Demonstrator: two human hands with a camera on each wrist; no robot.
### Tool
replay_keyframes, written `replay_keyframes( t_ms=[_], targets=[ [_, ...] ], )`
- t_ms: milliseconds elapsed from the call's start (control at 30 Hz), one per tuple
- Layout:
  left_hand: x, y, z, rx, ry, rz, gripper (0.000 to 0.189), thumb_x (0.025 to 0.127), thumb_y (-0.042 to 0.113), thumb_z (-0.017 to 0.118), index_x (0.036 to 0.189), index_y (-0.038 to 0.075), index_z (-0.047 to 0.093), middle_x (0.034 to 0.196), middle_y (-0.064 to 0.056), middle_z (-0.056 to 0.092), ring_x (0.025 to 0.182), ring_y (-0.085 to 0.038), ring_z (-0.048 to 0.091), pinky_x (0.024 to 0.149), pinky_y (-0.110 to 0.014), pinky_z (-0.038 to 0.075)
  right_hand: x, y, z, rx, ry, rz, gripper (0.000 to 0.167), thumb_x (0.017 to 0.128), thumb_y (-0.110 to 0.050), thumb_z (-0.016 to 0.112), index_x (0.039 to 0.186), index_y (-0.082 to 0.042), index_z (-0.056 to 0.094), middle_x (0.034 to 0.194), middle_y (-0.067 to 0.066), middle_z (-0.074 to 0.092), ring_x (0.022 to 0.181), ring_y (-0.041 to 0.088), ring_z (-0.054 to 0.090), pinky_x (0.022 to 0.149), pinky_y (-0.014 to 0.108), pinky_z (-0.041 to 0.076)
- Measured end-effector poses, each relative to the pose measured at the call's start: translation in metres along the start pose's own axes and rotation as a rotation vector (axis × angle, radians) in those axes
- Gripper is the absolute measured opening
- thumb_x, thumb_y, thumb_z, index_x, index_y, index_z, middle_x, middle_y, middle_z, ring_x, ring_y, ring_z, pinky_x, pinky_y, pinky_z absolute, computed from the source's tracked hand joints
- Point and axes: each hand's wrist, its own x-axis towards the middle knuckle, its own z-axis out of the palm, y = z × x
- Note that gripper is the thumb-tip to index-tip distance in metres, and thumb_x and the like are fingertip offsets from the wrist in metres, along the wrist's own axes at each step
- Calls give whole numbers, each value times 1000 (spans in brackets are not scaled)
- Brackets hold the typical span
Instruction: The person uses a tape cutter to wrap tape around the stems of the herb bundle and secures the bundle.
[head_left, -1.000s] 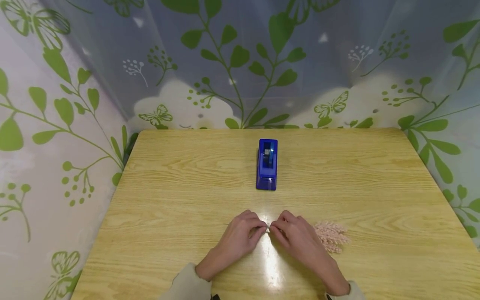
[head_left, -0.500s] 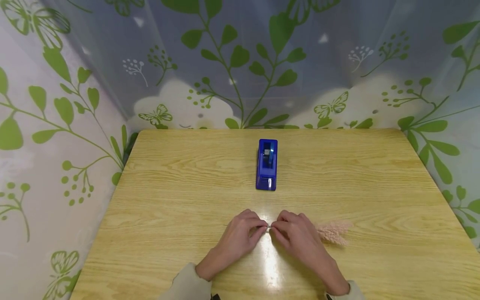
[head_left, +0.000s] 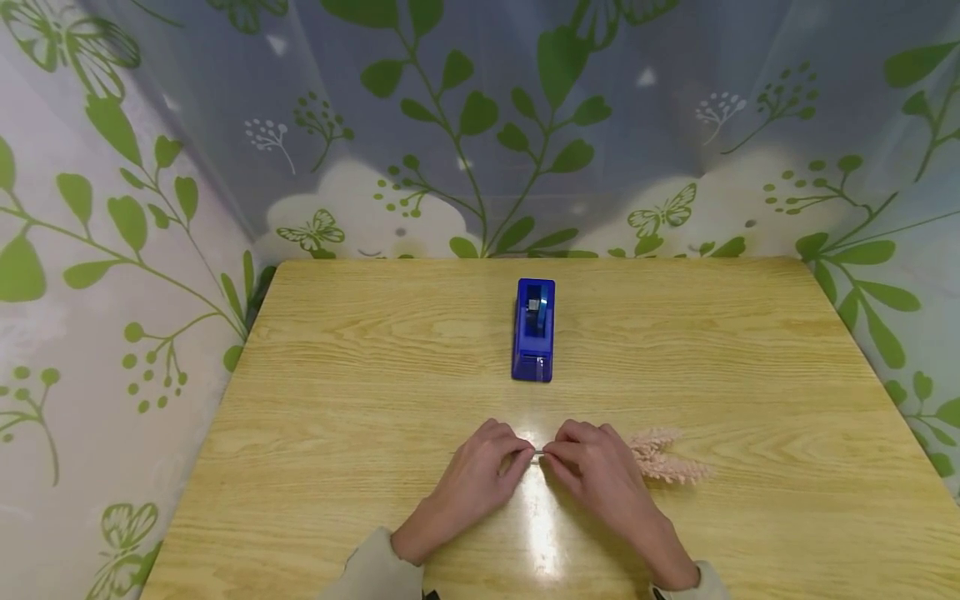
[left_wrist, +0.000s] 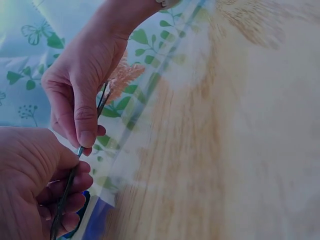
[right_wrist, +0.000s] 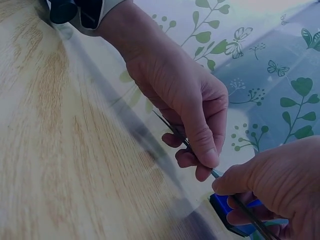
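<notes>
Left grip: the left grip [head_left: 480, 462] is pinching the stem [left_wrist: 68, 186] between thumb and fingertips, the other fingers curling underneath.
Right grip: the right grip [head_left: 600, 467] is pinching the same stem just beside the left one, its thumb pressing from above.
Stem: it is running through both grips, dark and thin; a short, paler, shiny bit is showing in the small gap between the fingertips.
Stem's tail: it is poking out past the left grip, on the side away from the right one, and narrowing to a tip.
Flower: the pink, feathery flower [head_left: 666, 458] is sticking out behind the right grip, away from the left one; two dark strands are leading to it there.
Dispenser: the blue dispenser [head_left: 534, 342] is standing ahead of both grips, well apart from them, roughly in line with their gap.
Bench: the wood-grained bench [head_left: 360, 350] is spreading under and around the grips, a bright glare [head_left: 542, 525] gleaming on the near side of their gap.
Sleeves: pale sleeves [head_left: 378, 567] are covering the forearms behind the grips.
Backdrop: the leaf-and-butterfly backdrop [head_left: 510, 192] is hanging beyond the dispenser, farther from the grips.
</notes>
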Motion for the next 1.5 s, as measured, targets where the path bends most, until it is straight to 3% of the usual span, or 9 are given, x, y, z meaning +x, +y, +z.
replay_keyframes(
  t_ms=[200, 300, 400, 700, 1500],
  targets=[
    [0, -1, 0, -1, 36, 36, 7, 97, 15, 75, 95, 12, 81, 84, 6, 69, 79, -8, 55, 67, -16, 47, 0, -1, 1, 17, 0, 24, 9, 82, -11, 87, 88, -15, 83, 84, -8, 66, 67, 4, 55, 63, 24, 41],
    [1, -3, 0, -14, 68, 65, 6, 95, 12, 76, 94, 11, 82, 82, 6, 69, 78, -9, 56, 67, -16, 47, 0, -4, 0, 18, -55, 82, 3, 90, -14, 82, 89, -17, 81, 86, -8, 65, 69, 3, 53, 64, 23, 40],
    [1, -5, 1, -35, 92, 84, 5, 94, 10, 77, 93, 11, 82, 82, 6, 69, 78, -9, 56, 67, -15, 47, 0, -6, -2, 5, -103, 120, 9, 96, -14, 75, 89, -18, 79, 86, -9, 62, 69, 3, 51, 65, 23, 40],
    [1, -5, 0, -50, 114, 110, 4, 93, 8, 79, 92, 11, 82, 81, 6, 69, 76, -9, 56, 66, -13, 45, 2, -6, -2, 5, -75, 84, 7, 91, -9, 78, 86, -14, 80, 83, -9, 63, 66, 2, 52, 63, 22, 39],
    [8, -3, 0, 2, 113, 87, 6, 87, 7, 83, 91, 11, 82, 79, 5, 70, 74, -8, 54, 63, -14, 44, 5, -7, -3, -21, -41, 83, 2, 88, -9, 81, 88, -11, 81, 86, -6, 66, 67, 5, 57, 63, 25, 44]
  ],
)
